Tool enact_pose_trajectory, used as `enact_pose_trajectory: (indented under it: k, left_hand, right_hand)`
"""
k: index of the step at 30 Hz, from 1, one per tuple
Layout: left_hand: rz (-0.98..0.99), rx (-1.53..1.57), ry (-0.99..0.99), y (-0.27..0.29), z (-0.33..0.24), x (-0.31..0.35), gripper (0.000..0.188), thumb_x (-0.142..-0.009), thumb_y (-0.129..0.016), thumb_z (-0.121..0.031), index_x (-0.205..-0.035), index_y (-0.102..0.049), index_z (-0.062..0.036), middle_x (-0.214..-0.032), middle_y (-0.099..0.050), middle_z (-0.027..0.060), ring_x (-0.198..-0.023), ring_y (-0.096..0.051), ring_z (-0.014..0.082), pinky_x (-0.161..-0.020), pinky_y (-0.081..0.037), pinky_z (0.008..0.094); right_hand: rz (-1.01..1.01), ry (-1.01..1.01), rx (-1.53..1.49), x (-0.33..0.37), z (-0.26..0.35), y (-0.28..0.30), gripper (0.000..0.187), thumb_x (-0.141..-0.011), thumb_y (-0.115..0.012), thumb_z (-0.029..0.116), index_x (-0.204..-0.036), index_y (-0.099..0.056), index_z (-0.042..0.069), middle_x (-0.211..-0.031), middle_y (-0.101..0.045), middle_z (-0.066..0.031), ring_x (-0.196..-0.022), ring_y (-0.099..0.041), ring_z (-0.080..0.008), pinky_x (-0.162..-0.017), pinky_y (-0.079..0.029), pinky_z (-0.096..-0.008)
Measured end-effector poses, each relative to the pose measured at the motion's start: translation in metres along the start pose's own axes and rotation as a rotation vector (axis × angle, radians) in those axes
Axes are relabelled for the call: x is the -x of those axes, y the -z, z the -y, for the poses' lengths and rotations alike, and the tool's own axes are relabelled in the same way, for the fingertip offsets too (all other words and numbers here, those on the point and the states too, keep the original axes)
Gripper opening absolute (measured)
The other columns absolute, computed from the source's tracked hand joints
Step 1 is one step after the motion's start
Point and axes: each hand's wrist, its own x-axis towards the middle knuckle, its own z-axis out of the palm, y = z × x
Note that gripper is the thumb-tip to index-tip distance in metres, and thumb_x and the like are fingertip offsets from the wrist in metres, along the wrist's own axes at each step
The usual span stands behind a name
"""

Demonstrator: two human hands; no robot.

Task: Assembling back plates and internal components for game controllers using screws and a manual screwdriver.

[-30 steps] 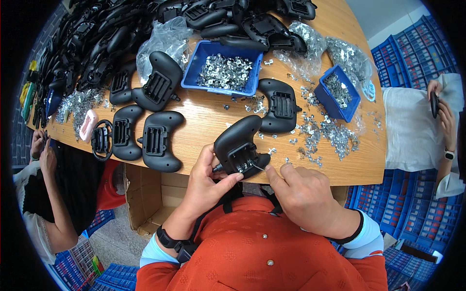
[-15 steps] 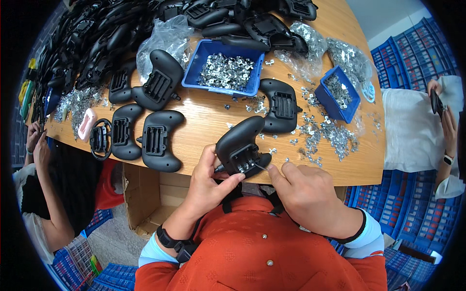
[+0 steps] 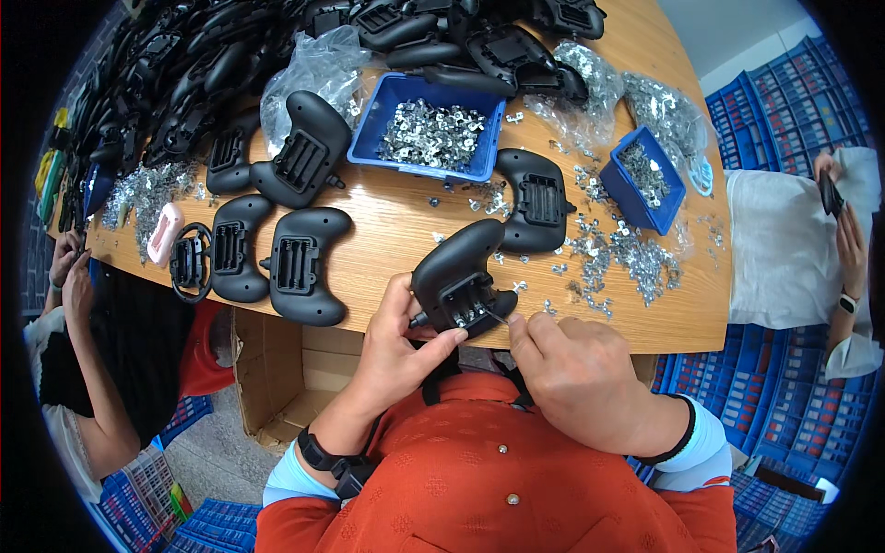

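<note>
My left hand grips a black game-controller shell by its lower left side, thumb along its near edge. The shell is tilted at the table's front edge, its battery compartment facing me. Small shiny metal pieces sit in that compartment. Between the thumb and fingers of my right hand is a thin metal tool, its tip reaching into the compartment. The tool's handle end is hidden in my palm. Just beyond the held shell lies another black controller shell, with small metal battery contacts scattered to its right.
A large blue bin and a smaller blue bin hold metal contacts. Several controller shells lie left; a heap of black shells fills the back left. Plastic bags lie behind. Co-workers' hands show at both sides.
Almost nothing differs. The held shell and my right hand with the tool have shifted very slightly; the tool's tip stays in the compartment.
</note>
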Motion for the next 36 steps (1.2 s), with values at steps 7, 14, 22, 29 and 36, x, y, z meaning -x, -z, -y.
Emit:
enact_pose_trajectory:
  k: [7,14,22,29,36]
  left_hand:
    - [-0.006,0.054,0.002,-0.001,0.003,-0.002,0.050,-0.080,-0.069,0.005,-0.120,-0.039,-0.0031,-0.108,-0.063,0.0080,-0.101,-0.061,0.0111,-0.077,-0.052,0.0233]
    - [-0.018,0.070,-0.007,-0.001,0.001,-0.001,0.049,-0.081,-0.067,0.005,-0.119,-0.039,-0.0031,-0.110,-0.062,0.0094,-0.099,-0.061,0.0110,-0.077,-0.053,0.0234]
    - [-0.012,0.069,-0.007,-0.001,0.006,-0.001,0.056,-0.078,-0.068,0.007,-0.124,-0.038,-0.0035,-0.115,-0.059,0.0094,-0.104,-0.061,0.0137,-0.079,-0.053,0.0238]
    - [-0.032,-0.001,-0.022,-0.003,0.004,-0.001,0.048,-0.080,-0.068,0.003,-0.118,-0.039,-0.0045,-0.106,-0.062,0.0071,-0.098,-0.062,0.0111,-0.075,-0.053,0.0233]
    - [-0.014,-0.006,-0.014,0.000,0.007,-0.001,0.057,-0.078,-0.068,0.006,-0.125,-0.038,-0.0030,-0.115,-0.059,0.0099,-0.104,-0.061,0.0139,-0.077,-0.054,0.0232]
  right_hand:
    - [0.000,0.017,-0.070,-0.002,-0.001,-0.009,0.014,-0.070,-0.062,0.008,-0.080,-0.063,-0.002,-0.070,-0.050,-0.0047,-0.054,-0.056,-0.0153,-0.044,-0.044,-0.0280]
    - [-0.049,-0.016,-0.072,0.006,-0.002,-0.004,0.024,-0.071,-0.064,0.008,-0.092,-0.065,-0.004,-0.070,-0.050,-0.0040,-0.055,-0.055,-0.0149,-0.047,-0.044,-0.0267]
    - [-0.004,-0.005,-0.001,0.003,0.002,-0.004,0.018,-0.072,-0.065,0.008,-0.086,-0.065,-0.003,-0.066,-0.049,-0.0039,-0.055,-0.056,-0.0146,-0.044,-0.044,-0.0272]
    - [-0.015,0.002,-0.107,0.005,-0.005,-0.007,0.024,-0.072,-0.064,0.009,-0.092,-0.064,-0.004,-0.069,-0.050,-0.0043,-0.055,-0.057,-0.0143,-0.043,-0.044,-0.0265]
    - [-0.064,0.004,-0.067,0.007,0.002,-0.002,0.025,-0.074,-0.063,0.009,-0.095,-0.065,-0.003,-0.070,-0.050,-0.0032,-0.055,-0.055,-0.0137,-0.045,-0.044,-0.0265]
